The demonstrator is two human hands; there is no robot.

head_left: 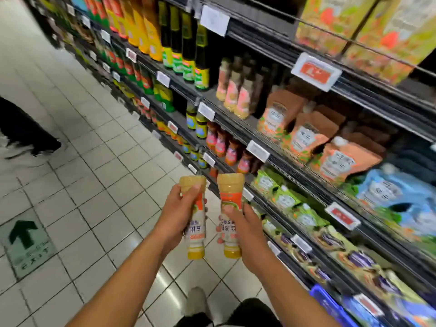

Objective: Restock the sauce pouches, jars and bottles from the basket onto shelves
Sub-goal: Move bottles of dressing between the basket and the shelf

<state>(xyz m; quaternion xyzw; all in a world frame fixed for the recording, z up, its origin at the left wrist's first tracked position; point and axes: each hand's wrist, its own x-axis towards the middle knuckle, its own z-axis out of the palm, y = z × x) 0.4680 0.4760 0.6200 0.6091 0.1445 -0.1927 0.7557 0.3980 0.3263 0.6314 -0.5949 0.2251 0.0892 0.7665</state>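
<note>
My left hand [179, 213] grips a pale yellow sauce bottle [195, 234] with an orange label, held upside down with its yellow cap toward me. My right hand [243, 227] grips a matching bottle [230, 194] the same way, a little to the right. Both bottles hang over the aisle floor, just left of the shelves [236, 123]. Similar bottles with pink labels [232, 93] stand on a middle shelf above. Orange sauce pouches [306, 135] fill the shelf to their right. The basket is out of view.
Dark and yellow bottles [184, 43] line the upper shelves, green pouches [285, 199] and blue packs [396, 197] the lower ones. A person's dark leg and shoe [26, 133] stand at the left on the tiled floor. A green arrow sticker [23, 234] marks the floor. My shoe [197, 300] is below.
</note>
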